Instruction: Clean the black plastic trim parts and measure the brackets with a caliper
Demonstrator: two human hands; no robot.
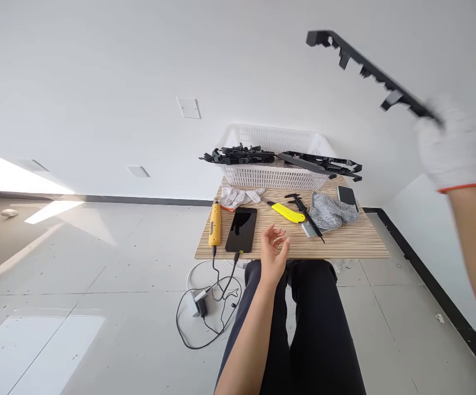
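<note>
My right hand [460,140], in a white glove with an orange cuff, is raised at the upper right and slightly blurred. It grips one end of a long black plastic trim piece [369,68] with clips and tabs along its lower side. The piece slants up and to the left, against the wall. My bare left hand [274,249] is over the front edge of the table, palm up. Its fingers are loosely curled, with the thumb apart and nothing visible between them. Nearest to it are a black tablet-like device [241,229] and a yellow utility knife [287,212].
Several black plastic parts [241,155] lie across a white basket [270,178] at the back of the wooden table [345,248]. Also there are a yellow corded rotary tool [215,225], a white glove [238,195], black calipers [307,216], a grey cloth [330,211] and a phone [347,196]. Cables [200,346] loop on the floor.
</note>
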